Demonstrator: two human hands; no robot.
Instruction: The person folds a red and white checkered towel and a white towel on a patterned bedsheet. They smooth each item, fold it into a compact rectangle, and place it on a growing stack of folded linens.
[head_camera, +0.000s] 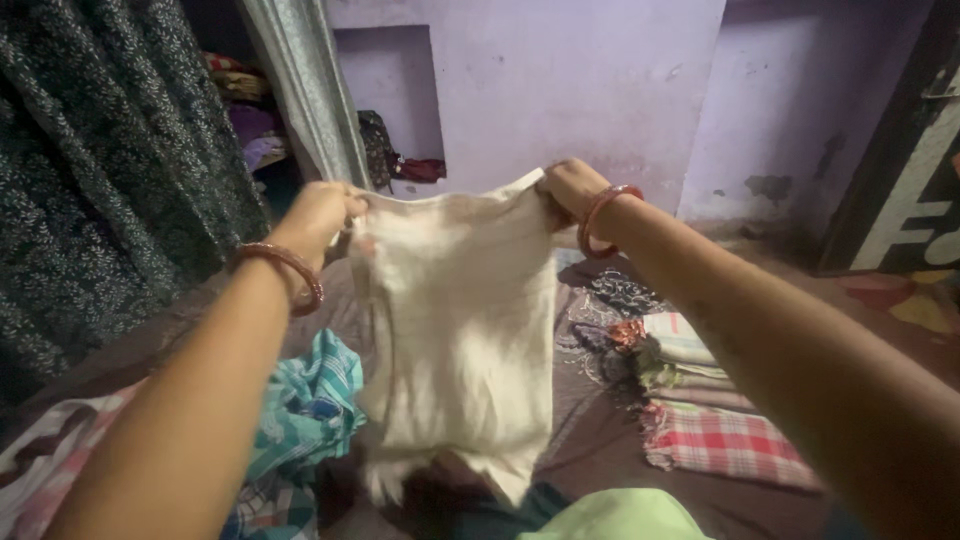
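A cream-white cloth garment (455, 330) hangs in front of me, held up by its top edge. My left hand (318, 215) grips the top left corner and my right hand (570, 188) grips the top right corner. Each wrist wears a red bangle. The cloth's lower end droops down onto the bed, over a dark heap of clothes.
A teal checked cloth (305, 410) lies lower left. Folded cloths and a red checked towel (725, 445) are stacked at right on the dark bedsheet (600, 430). A dark patterned curtain (100, 170) hangs left. A purple wall with a niche (390, 100) stands behind.
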